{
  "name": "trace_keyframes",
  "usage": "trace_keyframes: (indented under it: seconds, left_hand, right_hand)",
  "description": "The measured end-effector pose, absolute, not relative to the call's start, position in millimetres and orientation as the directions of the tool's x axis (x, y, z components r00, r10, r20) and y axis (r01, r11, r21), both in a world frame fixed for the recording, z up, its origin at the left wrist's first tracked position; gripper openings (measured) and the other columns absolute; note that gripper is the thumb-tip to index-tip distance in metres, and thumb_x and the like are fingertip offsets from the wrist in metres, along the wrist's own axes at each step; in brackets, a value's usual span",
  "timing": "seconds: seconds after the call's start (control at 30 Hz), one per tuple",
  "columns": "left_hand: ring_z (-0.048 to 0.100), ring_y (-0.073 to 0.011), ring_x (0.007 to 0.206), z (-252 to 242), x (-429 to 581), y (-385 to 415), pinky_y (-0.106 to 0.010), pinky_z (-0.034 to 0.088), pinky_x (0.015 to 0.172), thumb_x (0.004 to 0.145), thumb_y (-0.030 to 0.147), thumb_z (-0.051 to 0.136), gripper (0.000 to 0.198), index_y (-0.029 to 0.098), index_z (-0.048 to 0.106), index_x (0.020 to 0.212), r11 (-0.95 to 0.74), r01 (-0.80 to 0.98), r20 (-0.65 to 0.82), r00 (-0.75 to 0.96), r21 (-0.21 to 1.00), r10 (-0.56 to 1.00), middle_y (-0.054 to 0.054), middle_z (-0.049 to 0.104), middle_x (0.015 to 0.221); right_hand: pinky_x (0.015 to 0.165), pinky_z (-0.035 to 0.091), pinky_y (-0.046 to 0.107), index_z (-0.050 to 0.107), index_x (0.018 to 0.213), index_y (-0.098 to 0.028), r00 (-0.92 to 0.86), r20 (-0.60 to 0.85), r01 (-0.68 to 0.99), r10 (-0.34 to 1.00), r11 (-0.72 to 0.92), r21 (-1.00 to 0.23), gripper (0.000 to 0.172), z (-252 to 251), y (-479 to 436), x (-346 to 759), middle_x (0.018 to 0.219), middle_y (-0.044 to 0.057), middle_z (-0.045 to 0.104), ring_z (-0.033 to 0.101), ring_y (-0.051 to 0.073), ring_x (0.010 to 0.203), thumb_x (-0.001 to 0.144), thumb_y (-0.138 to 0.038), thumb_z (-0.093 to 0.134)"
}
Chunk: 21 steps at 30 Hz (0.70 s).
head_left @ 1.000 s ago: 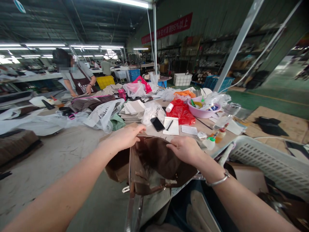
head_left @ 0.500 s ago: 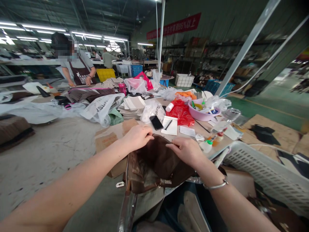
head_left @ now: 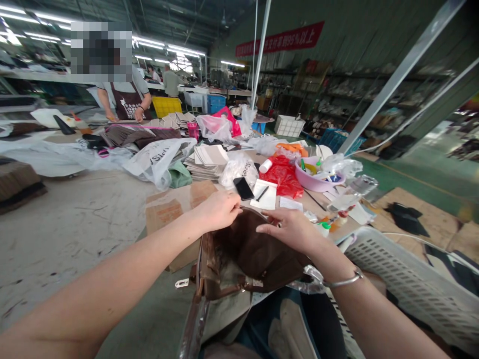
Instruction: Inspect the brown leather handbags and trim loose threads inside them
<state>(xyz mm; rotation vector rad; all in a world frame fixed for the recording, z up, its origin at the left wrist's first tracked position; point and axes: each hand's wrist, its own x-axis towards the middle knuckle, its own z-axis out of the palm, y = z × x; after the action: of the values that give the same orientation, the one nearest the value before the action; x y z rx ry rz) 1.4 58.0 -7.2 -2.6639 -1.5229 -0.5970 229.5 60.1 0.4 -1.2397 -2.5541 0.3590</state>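
A brown handbag (head_left: 254,249) stands open-mouthed in front of me at the table's edge, its dark lining showing. My left hand (head_left: 222,209) is closed in a pinch on the far rim, near the bag's left corner. On the right part of that rim is my right hand (head_left: 286,227), thumb and fingers apart, the thumb reaching over the bag's inside. A metal clasp plate (head_left: 182,283) hangs at the left side. Clear plastic film wraps the strap (head_left: 194,324) below. The bag's outer far side is hidden.
Beyond the bag lie a phone (head_left: 243,188), a notepad with a pen (head_left: 262,193), a red plastic bag (head_left: 282,177) and a pink basin (head_left: 318,180). A white slotted basket (head_left: 407,279) stands at right. Across the table works a person in an apron (head_left: 127,102).
My right thumb and fingers have spread apart at the rim. My left hand keeps its pinch. The view has shifted slightly.
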Motion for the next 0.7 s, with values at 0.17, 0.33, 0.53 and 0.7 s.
trace_keyframes:
  seconds: [0.17, 0.33, 0.53, 0.7]
  left_hand:
    - [0.057, -0.0167, 0.065, -7.3, 1.8, 56.6, -0.027, 0.040, 0.060, 0.080, 0.026, 0.057, 0.015, 0.016, 0.058, 0.069, -0.526, 0.835, 0.348, 0.451, 0.160, 0.822, -0.003, 0.061, 0.068]
    - [0.058, -0.0169, 0.066, -6.7, 2.1, 55.8, -0.027, 0.041, 0.061, 0.079, 0.024, 0.058, 0.012, 0.016, 0.059, 0.070, -0.528, 0.833, 0.357, 0.449, 0.164, 0.819, -0.002, 0.061, 0.067]
    - [0.059, -0.0175, 0.066, -8.5, 4.3, 57.8, -0.027, 0.040, 0.060, 0.078, 0.023, 0.058, 0.011, 0.016, 0.059, 0.070, -0.530, 0.831, 0.362, 0.449, 0.166, 0.817, -0.002, 0.061, 0.066]
    - [0.058, -0.0170, 0.066, -12.4, 3.3, 59.3, -0.027, 0.040, 0.060, 0.080, 0.023, 0.057, 0.011, 0.017, 0.057, 0.070, -0.537, 0.825, 0.372, 0.450, 0.174, 0.812, -0.002, 0.061, 0.067]
  right_hand:
    - [0.065, 0.040, 0.024, 0.069, 0.089, -0.024, -0.622, 0.117, 0.725, 0.775, 0.625, -0.288, 0.032, -1.4, 63.6, 212.5, 0.080, 0.002, 0.070, 0.062, 0.016, 0.073, 0.086, -0.050, 0.049]
    - [0.065, 0.039, 0.023, 0.070, 0.088, -0.025, -0.606, 0.140, 0.747, 0.783, 0.621, -0.239, 0.031, -5.1, 67.1, 208.5, 0.081, 0.002, 0.070, 0.062, 0.015, 0.072, 0.089, -0.043, 0.045]
    - [0.060, 0.036, 0.024, 0.070, 0.076, -0.021, -0.570, 0.122, 0.804, 0.813, 0.582, -0.119, 0.030, -0.5, 67.7, 200.8, 0.076, 0.004, 0.070, 0.061, 0.015, 0.070, 0.088, -0.037, 0.047]
    - [0.061, 0.036, 0.025, 0.069, 0.074, -0.020, -0.559, 0.110, 0.817, 0.822, 0.568, -0.100, 0.034, 0.1, 70.0, 200.8, 0.075, 0.004, 0.069, 0.061, 0.016, 0.070, 0.089, -0.038, 0.044]
